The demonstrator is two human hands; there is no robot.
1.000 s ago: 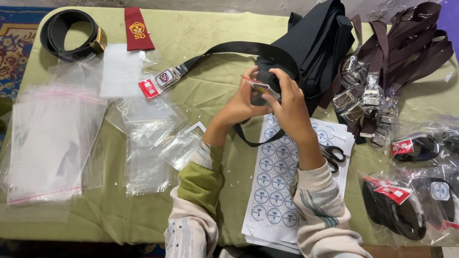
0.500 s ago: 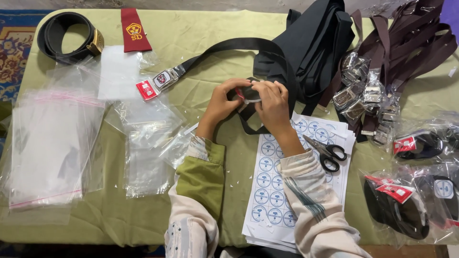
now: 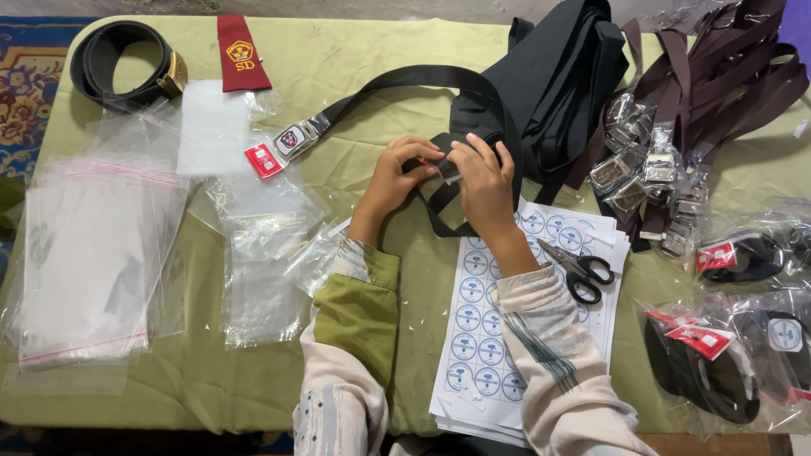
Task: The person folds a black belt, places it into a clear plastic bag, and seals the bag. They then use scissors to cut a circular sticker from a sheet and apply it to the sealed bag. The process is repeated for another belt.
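A black webbing belt (image 3: 397, 83) loops across the green table from a metal buckle with a red tag (image 3: 291, 140) round to my hands. My left hand (image 3: 397, 176) and my right hand (image 3: 481, 181) meet at the belt's free end, both pinching it close together just above a sheet of round blue-and-white stickers (image 3: 494, 338). What sits between my fingertips is too small to make out. The belt hangs in a loop below my hands.
Scissors (image 3: 583, 268) lie on the sticker sheet. Clear plastic bags (image 3: 93, 253) cover the left side. A coiled black belt (image 3: 118, 61) and a red badge (image 3: 241, 51) lie at the back left. Black straps (image 3: 549, 76), brown straps (image 3: 718, 76), loose buckles (image 3: 642, 173) and bagged belts (image 3: 726, 355) fill the right.
My hands have shifted slightly left and down toward the table with the belt end, and now press together on it lower over the sticker sheet's top edge.
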